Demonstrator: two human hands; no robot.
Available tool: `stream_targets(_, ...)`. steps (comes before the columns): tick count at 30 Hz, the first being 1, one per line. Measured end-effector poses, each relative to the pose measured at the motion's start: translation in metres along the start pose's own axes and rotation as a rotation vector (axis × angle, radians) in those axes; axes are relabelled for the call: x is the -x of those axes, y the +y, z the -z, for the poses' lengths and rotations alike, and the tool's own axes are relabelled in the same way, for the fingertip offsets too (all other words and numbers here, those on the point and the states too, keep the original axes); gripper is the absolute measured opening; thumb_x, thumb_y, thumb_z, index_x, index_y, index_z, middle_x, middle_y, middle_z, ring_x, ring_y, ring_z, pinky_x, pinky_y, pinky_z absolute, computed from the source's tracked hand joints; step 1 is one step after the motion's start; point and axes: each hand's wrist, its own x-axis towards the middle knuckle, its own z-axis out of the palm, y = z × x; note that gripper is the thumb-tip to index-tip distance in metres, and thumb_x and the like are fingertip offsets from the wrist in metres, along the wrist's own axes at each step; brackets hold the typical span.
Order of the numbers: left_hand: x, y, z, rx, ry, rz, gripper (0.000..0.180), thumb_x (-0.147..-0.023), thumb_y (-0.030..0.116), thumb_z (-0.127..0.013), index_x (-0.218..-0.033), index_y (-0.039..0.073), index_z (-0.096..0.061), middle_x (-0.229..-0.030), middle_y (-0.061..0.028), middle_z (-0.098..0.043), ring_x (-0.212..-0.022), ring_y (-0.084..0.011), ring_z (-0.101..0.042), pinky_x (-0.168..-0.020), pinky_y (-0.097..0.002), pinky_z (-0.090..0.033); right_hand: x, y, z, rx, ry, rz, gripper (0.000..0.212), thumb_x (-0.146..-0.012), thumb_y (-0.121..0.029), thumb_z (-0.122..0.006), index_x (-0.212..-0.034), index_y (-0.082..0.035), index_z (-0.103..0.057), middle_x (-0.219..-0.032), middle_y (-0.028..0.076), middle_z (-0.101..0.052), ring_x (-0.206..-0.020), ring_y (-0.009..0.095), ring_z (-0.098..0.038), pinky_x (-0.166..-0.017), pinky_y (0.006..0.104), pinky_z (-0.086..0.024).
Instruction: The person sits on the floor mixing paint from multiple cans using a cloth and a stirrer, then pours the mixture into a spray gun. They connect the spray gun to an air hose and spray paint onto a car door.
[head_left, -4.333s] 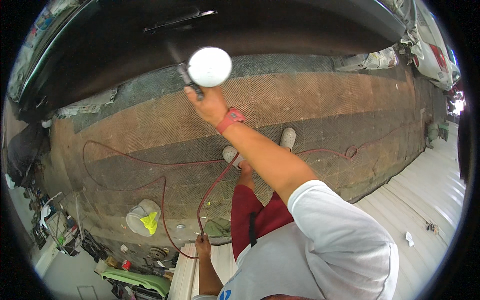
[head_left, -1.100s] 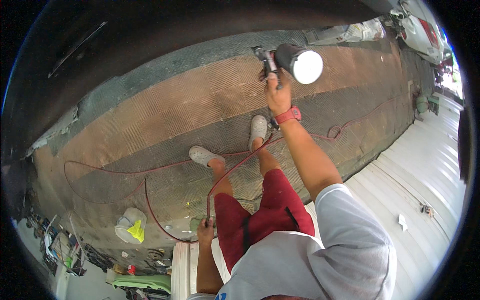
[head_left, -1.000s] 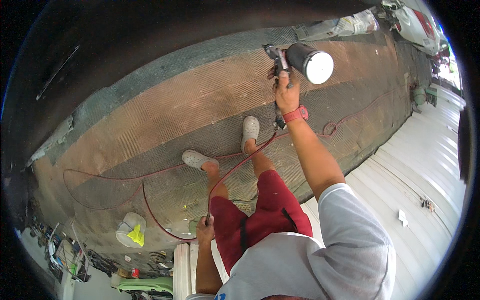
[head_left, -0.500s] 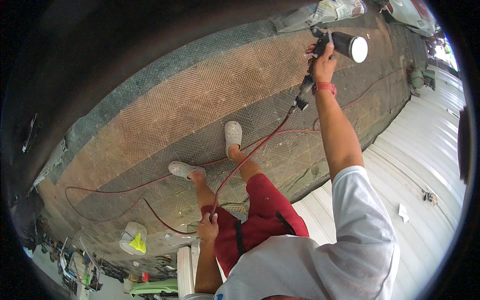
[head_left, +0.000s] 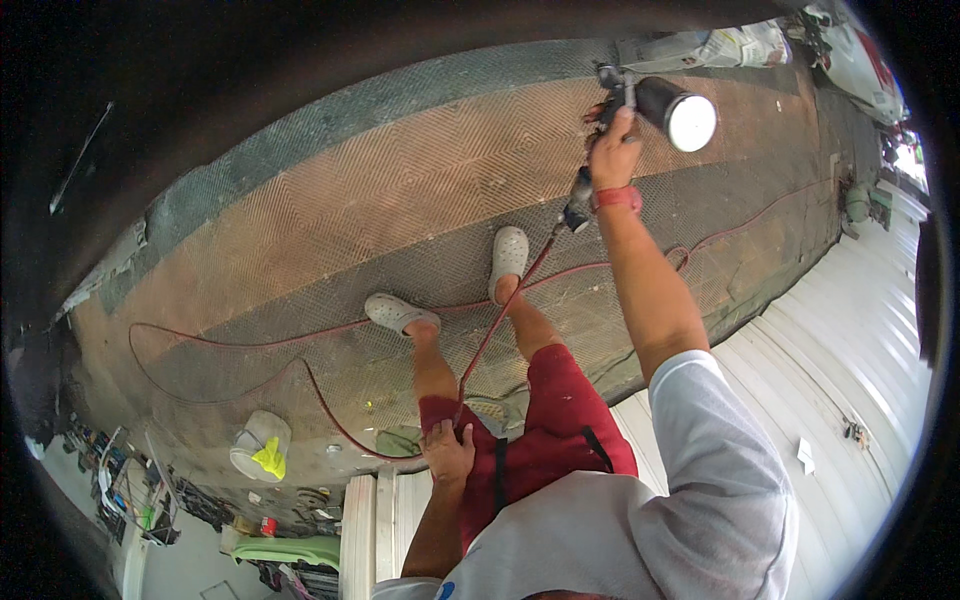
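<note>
My right hand (head_left: pixel 615 155), a red band at its wrist, is closed round a spray gun (head_left: pixel 625 92) held out at the upper right. The gun's black cup, which has a white round end (head_left: pixel 691 123), points to the right. A dark fitting (head_left: pixel 577 205) below the hand joins the gun to a red hose (head_left: pixel 500 335). Down at my left thigh, my left hand (head_left: pixel 449 455) is loosely closed on that hose, its thumb apart from the fingers. Part of the hose is hidden by this hand.
Hose loops lie across the patterned floor (head_left: pixel 330 220) around my grey clogs (head_left: pixel 400 312). A white bucket (head_left: pixel 260 445) with a yellow cloth stands at lower left. A dark surface curves over the upper left. Ribbed white panels (head_left: pixel 780 400) line the right, and a plastic-wrapped thing (head_left: pixel 720 47) lies at the top.
My right hand and the spray gun have moved left and slightly down in the view. My left hand has shifted slightly right, its fingers looser. The floor and my feet have shifted in the view.
</note>
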Motion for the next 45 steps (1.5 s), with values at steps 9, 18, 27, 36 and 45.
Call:
stream_targets(9, -0.002, -0.076, 0.013, 0.118, 0.005, -0.033, 0.041, -0.097, 0.047, -0.071, -0.107, 0.007, -0.073, -0.103, -0.0144, -0.075, -0.099, -0.0359, -0.071, -0.100, -0.0523, -0.048, 0.199, -0.069, -0.190, -0.262, -0.286, 0.174, 0.042, -0.113, -0.034, -0.057, -0.131, 0.004, -0.064, -0.095, 0.005, -0.072, -0.072, 0.011, -0.061, -0.065, 0.0301, -0.051)
stream_targets(18, 0.000, -0.130, 0.014, 0.175, 0.061, -0.038, 0.040, -0.096, 0.046, -0.071, -0.108, 0.008, -0.071, -0.100, -0.0139, -0.074, -0.098, -0.0358, -0.072, -0.102, -0.0527, -0.047, 0.314, -0.163, -0.331, -0.235, -0.537, 0.411, 0.055, -0.107, -0.027, -0.065, -0.154, 0.000, -0.058, -0.150, 0.023, -0.064, -0.143, 0.038, -0.059, -0.121, 0.0442, -0.042)
stream_targets(27, -0.005, -0.137, 0.015, 0.219, 0.059, -0.047, 0.036, -0.093, 0.042, -0.076, -0.103, 0.008, -0.070, -0.095, -0.0140, -0.074, -0.092, -0.0370, -0.072, -0.097, -0.0533, -0.048, 0.326, -0.190, -0.399, -0.294, -0.759, 0.345, 0.048, -0.104, -0.040, -0.068, -0.127, 0.001, -0.073, -0.109, 0.030, -0.075, -0.102, 0.049, -0.072, -0.089, 0.0506, -0.057)
stream_targets(36, -0.015, -0.102, 0.013, 0.178, 0.069, -0.063, 0.034, -0.094, 0.043, -0.075, -0.101, 0.010, -0.072, -0.095, -0.0117, -0.075, -0.092, -0.0355, -0.072, -0.100, -0.0515, -0.047, 0.206, -0.078, -0.253, 0.002, -0.402, 0.320, 0.044, -0.109, -0.034, -0.062, -0.131, 0.003, -0.068, -0.108, 0.023, -0.076, -0.100, 0.037, -0.072, -0.094, 0.0466, -0.054)
stream_targets(45, -0.034, -0.026, 0.011, 0.137, 0.063, -0.167, 0.028, -0.093, 0.038, -0.077, -0.094, 0.010, -0.071, -0.089, -0.0104, -0.074, -0.087, -0.0334, -0.070, -0.097, -0.0490, -0.046, 0.055, 0.009, -0.052, -0.147, -0.215, 0.089, 0.054, -0.113, -0.050, -0.055, -0.117, 0.003, -0.067, -0.088, 0.005, -0.071, -0.063, 0.009, -0.056, -0.055, 0.0273, -0.045)
